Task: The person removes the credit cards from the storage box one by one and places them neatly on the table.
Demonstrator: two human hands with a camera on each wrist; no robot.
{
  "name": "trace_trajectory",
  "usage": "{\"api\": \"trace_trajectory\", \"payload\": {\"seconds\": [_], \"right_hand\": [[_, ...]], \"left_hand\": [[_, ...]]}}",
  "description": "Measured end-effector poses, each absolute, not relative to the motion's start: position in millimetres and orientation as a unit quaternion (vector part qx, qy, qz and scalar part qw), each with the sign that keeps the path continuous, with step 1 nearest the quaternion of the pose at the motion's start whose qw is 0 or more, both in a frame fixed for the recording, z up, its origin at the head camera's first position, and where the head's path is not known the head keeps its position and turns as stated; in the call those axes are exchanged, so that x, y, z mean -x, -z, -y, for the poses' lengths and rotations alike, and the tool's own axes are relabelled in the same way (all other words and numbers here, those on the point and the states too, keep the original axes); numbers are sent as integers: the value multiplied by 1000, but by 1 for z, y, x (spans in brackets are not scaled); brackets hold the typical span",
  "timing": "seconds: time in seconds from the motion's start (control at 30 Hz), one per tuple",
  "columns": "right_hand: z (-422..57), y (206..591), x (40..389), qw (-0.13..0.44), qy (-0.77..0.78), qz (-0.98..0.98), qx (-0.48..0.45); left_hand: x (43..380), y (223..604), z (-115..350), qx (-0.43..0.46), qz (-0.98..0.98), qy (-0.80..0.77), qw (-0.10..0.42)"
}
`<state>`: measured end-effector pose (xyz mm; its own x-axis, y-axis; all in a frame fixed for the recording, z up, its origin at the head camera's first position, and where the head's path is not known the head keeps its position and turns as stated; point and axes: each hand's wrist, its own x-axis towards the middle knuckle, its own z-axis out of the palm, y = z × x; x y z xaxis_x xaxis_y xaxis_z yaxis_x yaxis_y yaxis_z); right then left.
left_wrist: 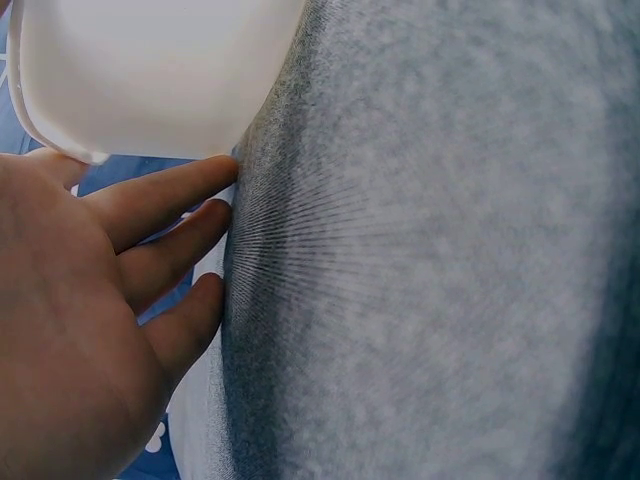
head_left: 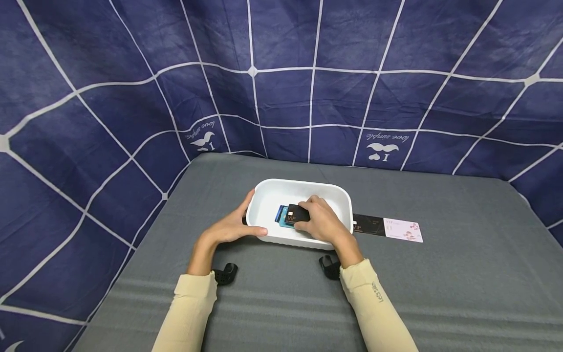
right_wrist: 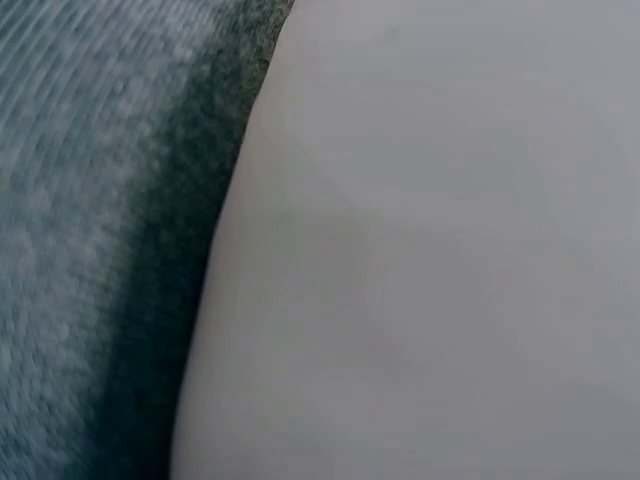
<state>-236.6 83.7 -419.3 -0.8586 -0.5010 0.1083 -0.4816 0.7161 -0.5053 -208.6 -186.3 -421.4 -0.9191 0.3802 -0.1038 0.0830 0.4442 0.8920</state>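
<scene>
A white plastic tray point(head_left: 299, 237) with rounded corners lies on the grey cloth in the head view. My left hand point(head_left: 230, 225) rests on its left end, thumb on the near rim; in the left wrist view the hand's other fingers point(left_wrist: 165, 195) are spread and nearly straight beside the tray point(left_wrist: 150, 80). My right hand point(head_left: 323, 220) reaches into the tray and pinches a black VIP card point(head_left: 297, 213) between thumb and fingers. Light blue cards point(head_left: 283, 216) and a dark blue card point(head_left: 278, 213) lie partly beneath it. The tray's outer wall point(right_wrist: 420, 250) fills most of the right wrist view.
Right of the tray lie a black VIP card point(head_left: 369, 225) and a pink flowered card point(head_left: 402, 230), end to end. Grey cloth point(head_left: 462, 264) covers the surface. A blue curtain point(head_left: 281, 98) with white lines hangs behind and at the left. Black wrist mounts point(head_left: 225, 274) sit at both cuffs.
</scene>
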Motion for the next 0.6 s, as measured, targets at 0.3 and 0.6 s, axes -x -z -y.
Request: {"api": "trace_trajectory", "payload": {"seconds": [0.3,0.6], "right_hand": [[-87,416,237,-1,278,-920,277],[-84,416,236,-1,272,-919,287]], "left_hand": [[213,423,183,-135,-833,-514,152],[211,424,186,-131,-834,-514,151]]}}
